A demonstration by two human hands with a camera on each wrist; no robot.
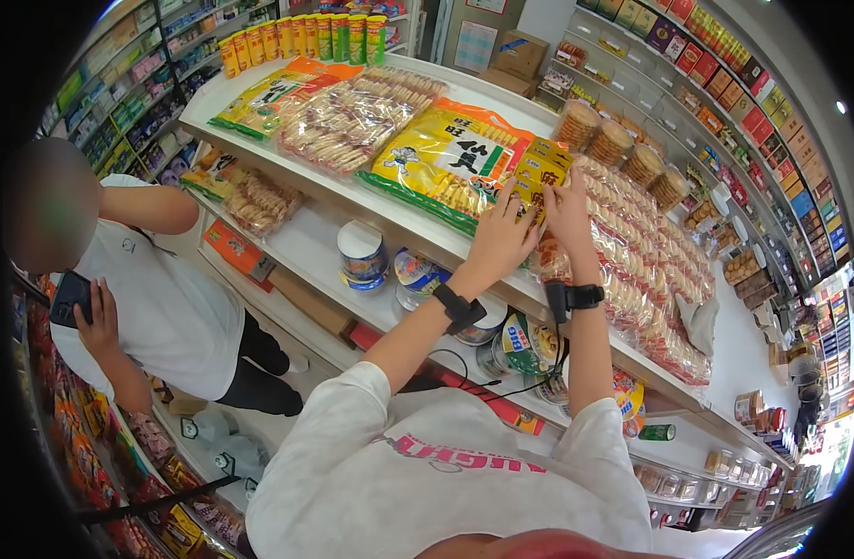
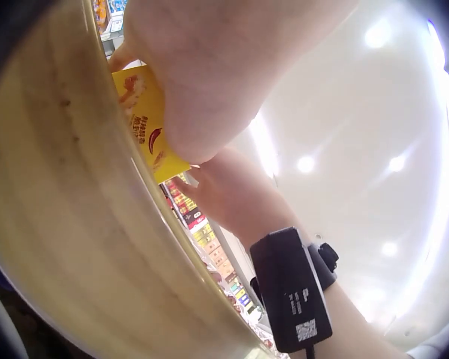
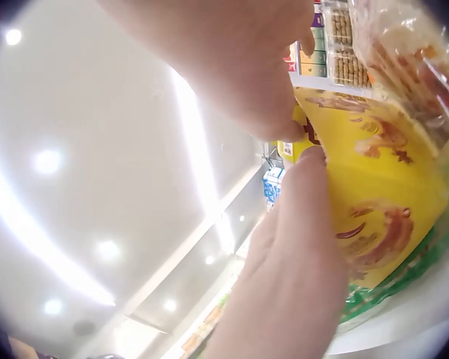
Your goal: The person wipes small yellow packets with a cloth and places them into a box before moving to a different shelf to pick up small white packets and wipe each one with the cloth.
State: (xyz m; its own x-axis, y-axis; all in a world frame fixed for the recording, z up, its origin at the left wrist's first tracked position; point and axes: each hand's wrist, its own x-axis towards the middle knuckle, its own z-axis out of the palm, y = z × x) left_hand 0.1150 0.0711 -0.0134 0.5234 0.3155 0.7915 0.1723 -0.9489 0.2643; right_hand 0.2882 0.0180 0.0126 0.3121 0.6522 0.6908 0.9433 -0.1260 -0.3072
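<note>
on the white desk [image 1: 716,370], a yellow box [image 1: 542,168] stood between a big yellow snack bag [image 1: 446,154] and rows of clear-wrapped snacks [image 1: 632,252]. the left hand [image 1: 503,238] touched the box's near side, its fingers straight and somewhat apart. the right hand [image 1: 569,219] touched its right side; whether those fingers were clamped on it, the views could not tell. round tubs [image 1: 610,142] stood behind the wrapped snacks.

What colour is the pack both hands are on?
The pack is yellow, printed with reddish-brown food pictures; it shows best in the right wrist view.
</note>
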